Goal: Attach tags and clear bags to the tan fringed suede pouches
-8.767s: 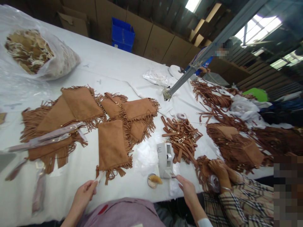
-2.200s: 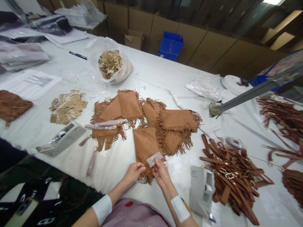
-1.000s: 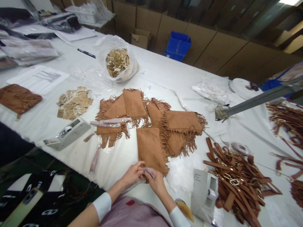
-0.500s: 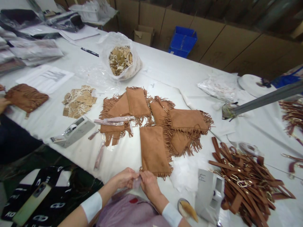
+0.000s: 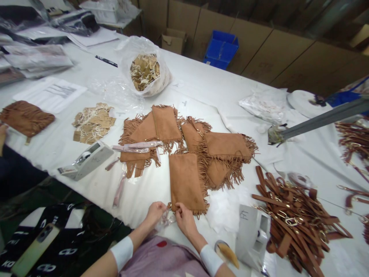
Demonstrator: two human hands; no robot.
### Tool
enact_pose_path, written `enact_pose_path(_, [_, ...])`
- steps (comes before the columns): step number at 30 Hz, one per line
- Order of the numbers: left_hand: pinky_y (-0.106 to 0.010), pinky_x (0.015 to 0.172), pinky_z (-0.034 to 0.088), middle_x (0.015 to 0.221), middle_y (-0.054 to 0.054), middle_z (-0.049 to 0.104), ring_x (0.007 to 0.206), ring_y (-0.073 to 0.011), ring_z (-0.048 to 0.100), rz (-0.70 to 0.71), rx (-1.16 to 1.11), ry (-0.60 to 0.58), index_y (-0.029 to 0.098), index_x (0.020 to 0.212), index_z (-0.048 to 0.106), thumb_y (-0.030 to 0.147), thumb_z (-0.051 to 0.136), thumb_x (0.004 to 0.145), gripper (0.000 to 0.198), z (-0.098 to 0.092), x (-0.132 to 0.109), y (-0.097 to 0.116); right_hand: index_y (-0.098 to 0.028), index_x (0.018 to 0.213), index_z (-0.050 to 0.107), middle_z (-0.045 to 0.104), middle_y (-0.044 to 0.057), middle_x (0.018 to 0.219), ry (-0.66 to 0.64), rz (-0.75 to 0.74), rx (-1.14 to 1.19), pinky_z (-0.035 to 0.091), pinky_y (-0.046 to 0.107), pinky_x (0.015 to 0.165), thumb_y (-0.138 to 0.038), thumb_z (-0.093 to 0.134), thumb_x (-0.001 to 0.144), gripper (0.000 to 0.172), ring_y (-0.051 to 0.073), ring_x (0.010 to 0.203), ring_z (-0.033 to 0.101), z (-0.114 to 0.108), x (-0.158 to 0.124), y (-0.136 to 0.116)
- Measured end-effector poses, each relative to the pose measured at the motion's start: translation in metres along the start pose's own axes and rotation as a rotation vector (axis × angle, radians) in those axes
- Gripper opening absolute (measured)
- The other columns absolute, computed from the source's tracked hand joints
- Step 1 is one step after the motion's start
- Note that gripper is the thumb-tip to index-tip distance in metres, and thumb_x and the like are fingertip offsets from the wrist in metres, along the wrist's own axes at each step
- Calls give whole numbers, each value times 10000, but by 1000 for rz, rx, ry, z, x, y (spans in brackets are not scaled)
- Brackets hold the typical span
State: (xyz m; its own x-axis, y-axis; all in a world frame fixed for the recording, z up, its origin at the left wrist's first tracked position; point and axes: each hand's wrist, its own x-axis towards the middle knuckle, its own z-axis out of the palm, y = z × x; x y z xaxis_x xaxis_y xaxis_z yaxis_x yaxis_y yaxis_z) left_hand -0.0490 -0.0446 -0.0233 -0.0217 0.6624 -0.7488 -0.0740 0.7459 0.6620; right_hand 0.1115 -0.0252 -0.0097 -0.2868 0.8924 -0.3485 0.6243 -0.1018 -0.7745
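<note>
A tan suede fringed pouch lies flat in front of me, its fringe on the right and lower edges. At its lower left corner is small metal hardware. My left hand, closed in a pinch, holds a crumpled piece of clear plastic just below that corner. Closed beside it, my right hand has its fingertips at the pouch's bottom edge; what they grip is hidden. Several more fringed pouches lie overlapped beyond. Wrapped pinkish straps rest on the left ones.
Brown straps with metal buckles are heaped at right, beside a grey tape dispenser. Another dispenser stands left, near piled tags and a bag of tags. A co-worker's hand is near a brown pouch.
My hands have moved slightly apart, and the clear plastic between them is now more crumpled. My right fingertips have shifted up to the pouch's edge. The view has shifted slightly.
</note>
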Motion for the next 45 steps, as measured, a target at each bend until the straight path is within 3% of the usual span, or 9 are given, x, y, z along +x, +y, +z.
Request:
enact_pose_path(4, [-213,482,388,652,-11,606,496,-99,540,0,-111,-19,178,715,512,539,586,721,368,-2,-6,-2,-200,882,643,623,9,618,36,69,32,416,263,583,-181,443,794,219,180,576,582,3,-7,-4])
enact_pose_path(9, [-224,534,424,650,-5,609,516,-95,546,4,-171,-93,166,740,509,499,702,651,395,-17,-9,1,-236,1136,583,621,54,881,-95,-167,-299,412,261,670,-150,432,839,344,182,766,583,-2,5,-25])
enact_pose_path(13, [-241,630,440,690,10,619,606,-111,573,31,-163,-195,161,795,520,411,796,554,443,-29,-6,6,-228,1001,615,564,80,943,-212,-314,-702,377,297,713,-150,504,818,228,221,882,528,-6,25,-35])
enact_pose_path(19, [-236,552,391,601,22,614,537,-115,541,39,16,-270,149,751,550,340,714,603,291,-35,-2,3,-192,888,627,527,98,981,-235,-334,-808,350,315,739,-185,521,833,119,230,931,477,-3,33,-27])
enact_pose_path(29, [-222,537,323,554,44,576,536,-105,492,136,201,-192,131,682,626,158,632,569,116,-30,2,12,-184,816,647,515,73,979,-278,-301,-639,337,283,690,-173,503,827,145,180,825,472,-14,36,-25])
enact_pose_path(36, [-219,531,321,559,31,574,541,-106,489,138,222,-156,132,653,614,166,636,579,85,-11,11,15,-171,779,638,530,68,957,-223,-281,-493,356,267,706,-120,508,791,140,175,835,486,-12,34,-21])
enact_pose_path(40, [-214,497,319,523,34,541,484,-91,463,82,175,-181,148,635,565,282,625,648,148,-3,12,13,-179,835,647,552,59,946,-212,-272,-240,379,256,737,-92,520,758,172,169,840,508,-18,30,-20])
enact_pose_path(43, [-206,463,305,520,37,517,456,-81,439,32,135,-212,158,654,554,381,585,697,229,-4,11,16,-202,954,656,579,37,887,-109,-128,46,382,261,736,-136,564,741,241,169,794,513,-21,21,-18])
enact_pose_path(45, [-206,430,276,479,51,463,417,-74,390,-7,130,-214,166,615,539,408,571,706,261,-6,12,18,-201,819,679,578,9,749,-38,119,281,372,251,688,-195,613,718,121,161,720,503,-16,13,-15])
